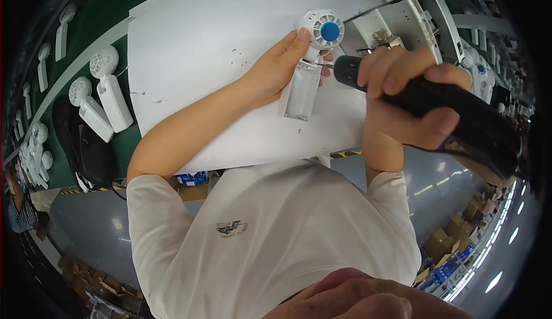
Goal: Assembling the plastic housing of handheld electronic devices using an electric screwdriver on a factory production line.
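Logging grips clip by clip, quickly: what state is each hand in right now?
Left hand: closed, holding the white handheld fan near its neck.
Right hand: closed around the black power screwdriver.

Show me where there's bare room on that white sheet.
Widest: the white sheet between the left forearm and far edge, save some specks. Smaller: below the fan handle. Crowded: right, around the black driver and metal box.

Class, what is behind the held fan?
White sheet shows behind the fan, and fingers of the left hand peek past its right side. The rest is covered by the fan and hand.
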A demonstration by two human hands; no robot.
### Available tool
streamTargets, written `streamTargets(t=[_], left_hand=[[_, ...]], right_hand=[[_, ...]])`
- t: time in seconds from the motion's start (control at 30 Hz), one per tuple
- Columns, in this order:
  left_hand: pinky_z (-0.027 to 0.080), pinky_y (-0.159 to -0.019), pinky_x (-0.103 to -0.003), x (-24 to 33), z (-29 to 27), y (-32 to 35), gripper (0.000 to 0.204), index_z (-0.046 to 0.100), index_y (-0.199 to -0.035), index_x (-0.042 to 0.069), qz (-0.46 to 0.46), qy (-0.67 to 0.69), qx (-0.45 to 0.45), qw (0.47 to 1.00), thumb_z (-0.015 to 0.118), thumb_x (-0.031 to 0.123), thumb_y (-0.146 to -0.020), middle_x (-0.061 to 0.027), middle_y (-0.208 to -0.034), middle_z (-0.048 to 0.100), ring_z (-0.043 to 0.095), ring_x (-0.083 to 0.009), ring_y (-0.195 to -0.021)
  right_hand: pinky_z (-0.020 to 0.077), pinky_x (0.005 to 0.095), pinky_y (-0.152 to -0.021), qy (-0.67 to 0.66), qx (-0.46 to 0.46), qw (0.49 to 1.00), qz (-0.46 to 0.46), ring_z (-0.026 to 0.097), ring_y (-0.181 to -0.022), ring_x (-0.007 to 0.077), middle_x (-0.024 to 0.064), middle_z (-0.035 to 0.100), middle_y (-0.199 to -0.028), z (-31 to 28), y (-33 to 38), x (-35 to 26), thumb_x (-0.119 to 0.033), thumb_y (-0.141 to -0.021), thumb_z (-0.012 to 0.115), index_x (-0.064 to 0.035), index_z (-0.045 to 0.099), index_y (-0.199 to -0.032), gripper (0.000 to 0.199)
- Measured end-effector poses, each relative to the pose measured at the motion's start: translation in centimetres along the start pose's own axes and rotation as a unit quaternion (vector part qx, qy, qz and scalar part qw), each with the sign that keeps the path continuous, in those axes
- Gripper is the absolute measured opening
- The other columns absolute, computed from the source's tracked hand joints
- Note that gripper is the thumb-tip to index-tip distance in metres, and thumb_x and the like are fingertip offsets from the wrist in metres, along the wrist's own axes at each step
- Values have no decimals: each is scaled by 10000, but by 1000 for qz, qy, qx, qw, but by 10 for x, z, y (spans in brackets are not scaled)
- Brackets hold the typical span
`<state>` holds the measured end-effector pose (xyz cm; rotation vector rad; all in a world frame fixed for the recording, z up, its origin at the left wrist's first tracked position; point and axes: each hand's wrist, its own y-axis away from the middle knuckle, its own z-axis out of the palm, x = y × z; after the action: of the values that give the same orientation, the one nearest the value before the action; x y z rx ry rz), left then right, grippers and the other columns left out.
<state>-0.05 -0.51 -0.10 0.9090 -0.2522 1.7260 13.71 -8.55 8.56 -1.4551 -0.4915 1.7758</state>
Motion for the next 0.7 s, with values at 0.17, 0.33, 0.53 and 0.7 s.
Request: streamTargets(t=[0.17,0.33,0.53,0.7], left_hand=[[519,-745,-268,-1,1,0,482,475,-1233,60,7,10,4,1000,388,475,-1004,-74,-1029,608,592,-139,-858],[507,-745,-260,-5,-6,-4,486,510,-1191,60,4,-1,12,1000,368,487,-1006,-79,-994,612,579,-154,-824],[499,-782,-269,-6,-4,0,419,504,-1176,41,11,-50,27,998,426,417,-1009,-79,-1007,601,566,-118,-868],[453,-966,-331,-3,24,0,492,452,-1346,92,86,-66,88,990,620,186,-893,-121,-1295,534,554,-255,-1142]], right_hand=[[401,302,-382,-25,11,999,37,422,-425,162,78,472,-612,6,8,21,-376,-955,458,-109,420,-1046,285],[380,310,-386,1,60,994,88,404,-422,150,55,447,-597,7,10,34,-435,-954,390,-129,439,-1035,320],[414,283,-417,62,10,997,44,430,-457,141,50,493,-622,9,15,36,-308,-933,516,-117,412,-1028,237],[475,275,-560,291,14,957,-9,545,-562,184,45,635,-745,-1,37,62,-196,-639,790,-65,631,-872,311]])
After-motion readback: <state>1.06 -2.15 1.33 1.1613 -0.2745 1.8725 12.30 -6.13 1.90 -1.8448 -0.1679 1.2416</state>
